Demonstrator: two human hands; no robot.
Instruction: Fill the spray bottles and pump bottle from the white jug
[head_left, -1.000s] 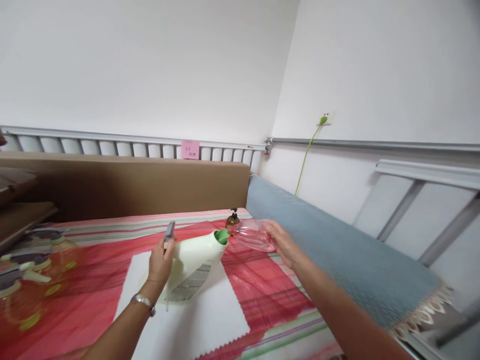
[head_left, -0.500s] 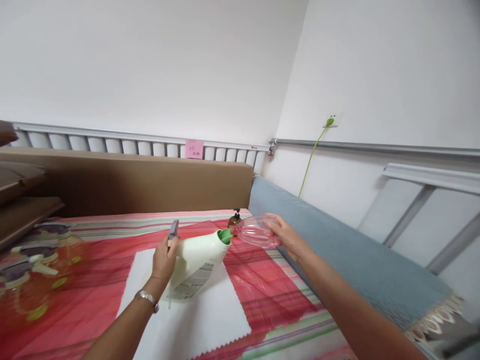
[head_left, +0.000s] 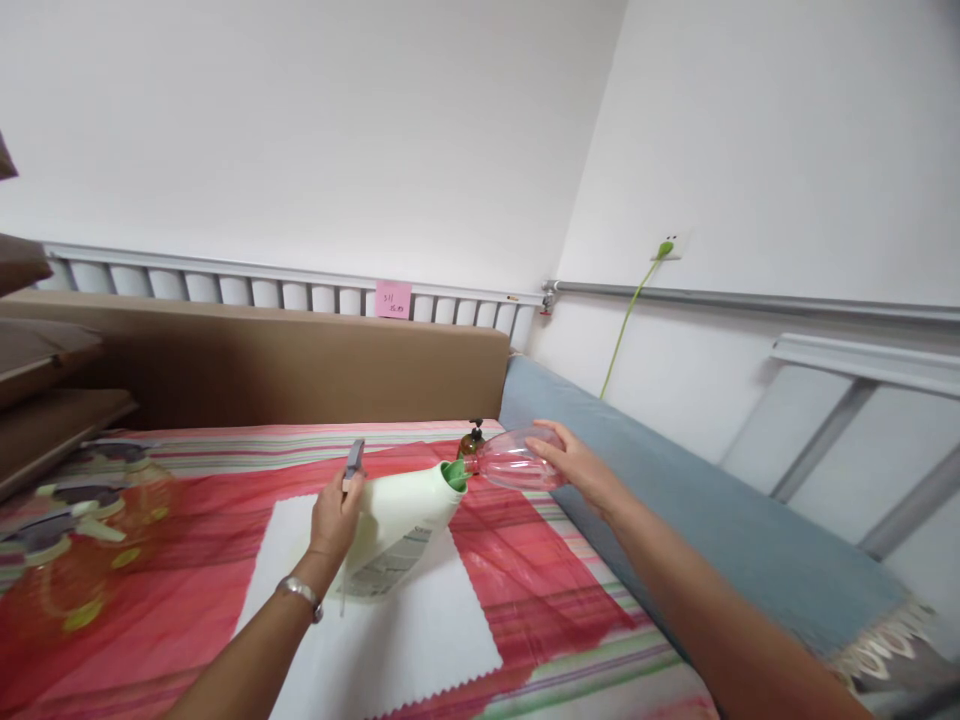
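Observation:
My left hand is closed at the back of a pale green jug, which is tilted with its green-lined mouth to the right. The same hand also holds a grey spray trigger head, whose thin tube hangs below. My right hand is wrapped around the base of a clear plastic bottle lying nearly level. The bottle's neck meets the jug's mouth; whether liquid passes between them I cannot tell. Beneath the jug lies a white sheet with a zigzag edge. Just behind the bottle neck stands a dark pump bottle.
Several spray bottles of orange liquid stand at the left on red plastic. Brown boards or boxes are stacked behind them. A brown panel and a blue padded edge border the striped surface.
The view has shifted slightly, moving the scene a little to the right. Both hands keep their hold, and the bottle stays at the jug's mouth.

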